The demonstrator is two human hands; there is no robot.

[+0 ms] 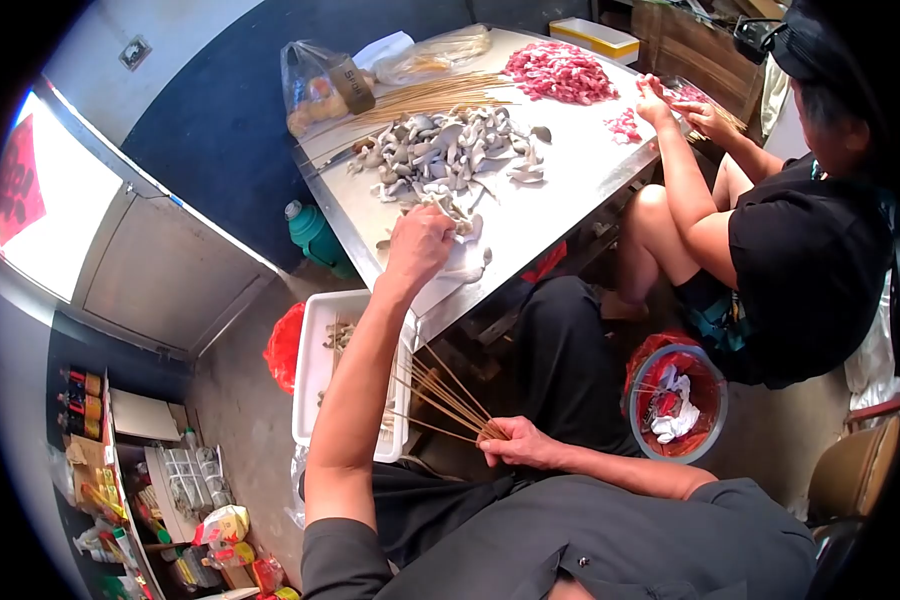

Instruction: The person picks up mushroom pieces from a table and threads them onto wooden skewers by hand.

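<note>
My left hand (420,243) is closed at the near edge of a pile of grey-white oyster mushrooms (440,150) on the metal-topped table (575,165). Pale mushroom pieces show by its fingertips, which are partly hidden. Low over my lap, my right hand (522,443) grips a fanned bunch of thin bamboo skewers (440,388), their tips pointing up and left. Beneath my left forearm stands a white plastic tray (315,365), holding some skewers threaded with mushroom pieces (338,335). More loose bamboo skewers (425,97) lie behind the pile.
Red meat pieces (560,72) are heaped at the table's far right. A co-worker (805,235) sits there, hands over meat and skewers. A lined bucket (720,415) stands to my right. A teal jug (315,238) is by the table's left side; a stocked shelf (130,480) is lower left.
</note>
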